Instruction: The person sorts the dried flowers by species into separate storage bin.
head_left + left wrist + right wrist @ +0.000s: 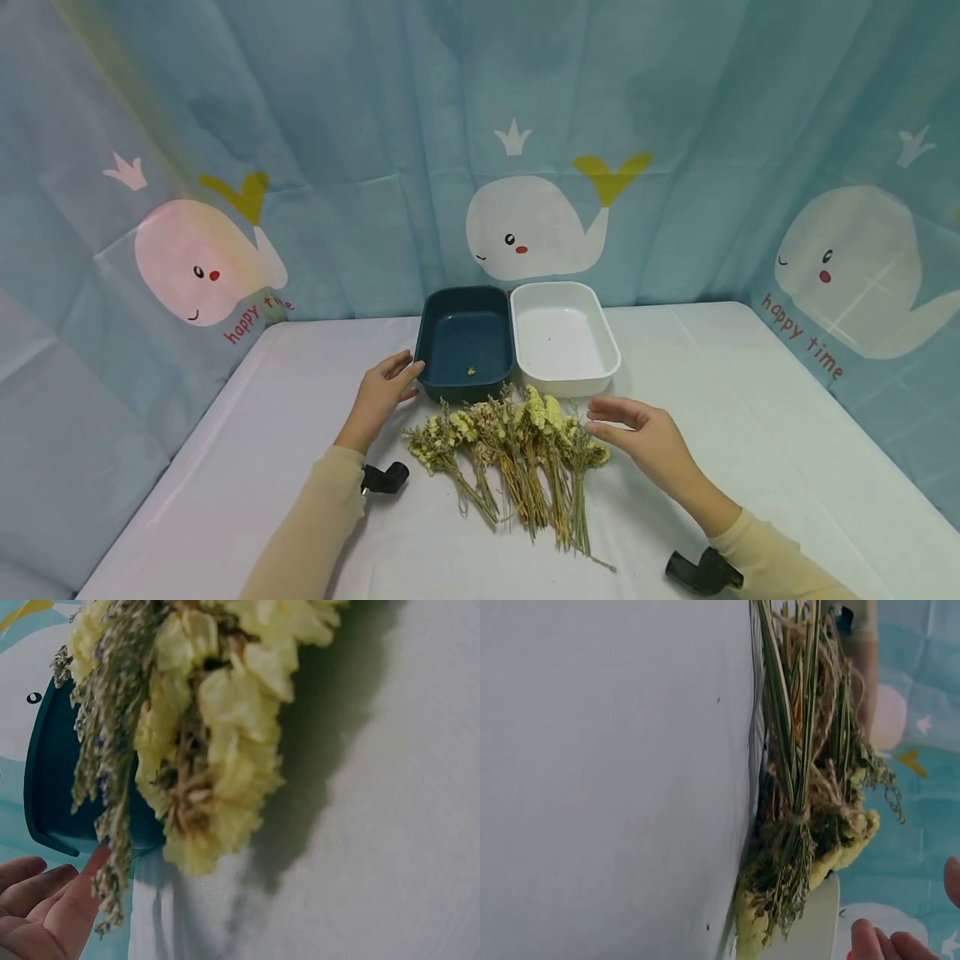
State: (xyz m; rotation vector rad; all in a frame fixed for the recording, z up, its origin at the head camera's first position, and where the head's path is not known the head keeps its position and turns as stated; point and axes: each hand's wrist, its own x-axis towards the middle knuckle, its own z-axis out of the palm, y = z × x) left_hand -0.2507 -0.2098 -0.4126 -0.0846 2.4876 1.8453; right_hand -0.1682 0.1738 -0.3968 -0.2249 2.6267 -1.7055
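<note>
Several bundles of dried flowers [517,450] with yellow and pale heads lie side by side on the table, stems toward me. In the right wrist view, twine ties the stems [799,750]. My left hand [380,396] has its fingers loosely extended, thumb right at the left front rim of a dark blue tray [431,325]. Yellow flower heads [217,750] fill much of the left wrist view, with the left hand's fingers [56,900] beyond them. To the right of the bundles, my right hand [641,433] holds nothing, its fingers relaxed.
A white tray [566,333] stands against the dark blue one's right side, and a small yellow flower bit [471,372] lies in the dark one. Behind the white-covered table [750,417] hangs a blue curtain [360,167] with whale prints.
</note>
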